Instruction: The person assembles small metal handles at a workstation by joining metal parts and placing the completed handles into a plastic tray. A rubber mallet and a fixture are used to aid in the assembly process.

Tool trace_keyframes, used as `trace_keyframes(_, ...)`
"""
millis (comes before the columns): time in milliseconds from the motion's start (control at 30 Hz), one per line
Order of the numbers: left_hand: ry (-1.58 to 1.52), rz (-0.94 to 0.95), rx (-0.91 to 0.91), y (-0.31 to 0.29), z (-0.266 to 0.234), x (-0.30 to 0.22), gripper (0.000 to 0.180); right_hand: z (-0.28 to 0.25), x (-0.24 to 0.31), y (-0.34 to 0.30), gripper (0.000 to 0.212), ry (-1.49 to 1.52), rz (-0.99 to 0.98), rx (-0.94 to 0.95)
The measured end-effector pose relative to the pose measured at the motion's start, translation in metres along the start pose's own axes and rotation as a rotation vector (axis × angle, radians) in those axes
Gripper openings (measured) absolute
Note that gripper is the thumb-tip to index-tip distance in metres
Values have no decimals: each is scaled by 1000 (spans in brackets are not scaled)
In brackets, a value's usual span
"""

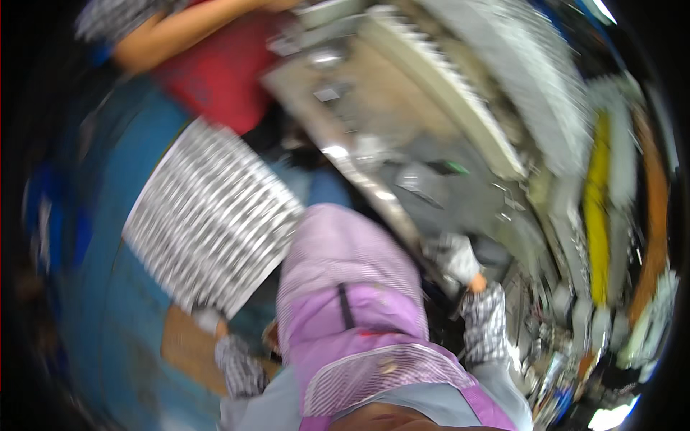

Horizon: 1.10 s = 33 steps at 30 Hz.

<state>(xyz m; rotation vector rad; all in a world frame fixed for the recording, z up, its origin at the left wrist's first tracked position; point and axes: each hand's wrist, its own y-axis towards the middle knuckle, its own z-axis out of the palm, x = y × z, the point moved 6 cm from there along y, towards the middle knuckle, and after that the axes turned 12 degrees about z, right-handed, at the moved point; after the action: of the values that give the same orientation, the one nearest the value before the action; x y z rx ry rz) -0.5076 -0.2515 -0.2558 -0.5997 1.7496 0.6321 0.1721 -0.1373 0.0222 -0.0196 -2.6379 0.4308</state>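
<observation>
The picture is smeared by motion. My left hand [207, 318], in a pale glove, is at the near corner of a flat white panel [215, 215] covered with rows of dark marks. It appears to grip the panel's edge, with the fingers partly hidden. The panel slants out over the blue floor, to the left of my purple apron [352, 287]. On the right, my right hand [458, 260], also gloved, is by the near end of the metal-edged worktable [388, 93]. Its fingers are too blurred to read, and nothing can be made out in them.
A person in a red apron [223, 72] stands at the far left of the worktable, one bare forearm [165, 39] reaching over it. Clear plastic bags [420, 179] and a long pale strip [445, 86] lie on the table. Brown cardboard [187, 345] is on the blue floor [108, 237].
</observation>
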Motion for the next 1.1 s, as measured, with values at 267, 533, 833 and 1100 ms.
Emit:
trace_keyframes(267, 128, 235, 474, -11, 303, -187, 28, -166, -233, 32, 38, -255, 935, -608)
trace_keyframes(533, -283, 493, 843, -135, 441, -397, 14, -124, -243, 32, 33, -170, 1078, -422)
trace_keyframes(833, -65, 1204, 1367, -322, 557, -480, 47, -122, -241, 21, 26, -223, 794, -561)
trace_keyframes(1100, -22, 1318, 1581, -348, 635, -465, 40, -124, -251, 31, 40, -160, 979, -331)
